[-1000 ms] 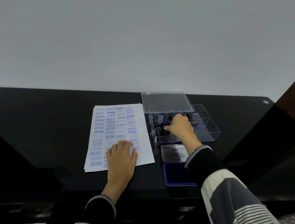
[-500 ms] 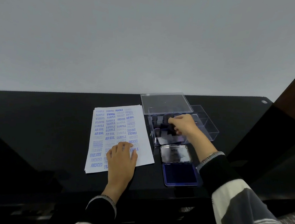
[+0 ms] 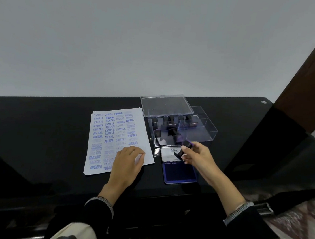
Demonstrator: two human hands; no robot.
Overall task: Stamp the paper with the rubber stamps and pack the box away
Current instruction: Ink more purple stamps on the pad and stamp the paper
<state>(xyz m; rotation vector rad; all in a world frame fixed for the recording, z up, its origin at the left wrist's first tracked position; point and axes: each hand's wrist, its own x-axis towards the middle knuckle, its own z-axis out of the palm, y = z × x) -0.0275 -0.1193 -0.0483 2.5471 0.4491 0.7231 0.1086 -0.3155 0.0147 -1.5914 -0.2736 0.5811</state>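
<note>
Head view: clear box holds upright stamps; right hand grasps one stamp, left hand flat on paper.

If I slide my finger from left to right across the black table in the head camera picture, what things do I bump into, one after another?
stamped paper → left hand, resting on the paper's near right corner → ink pad → right hand, holding a rubber stamp → the right end of the clear box.
</note>
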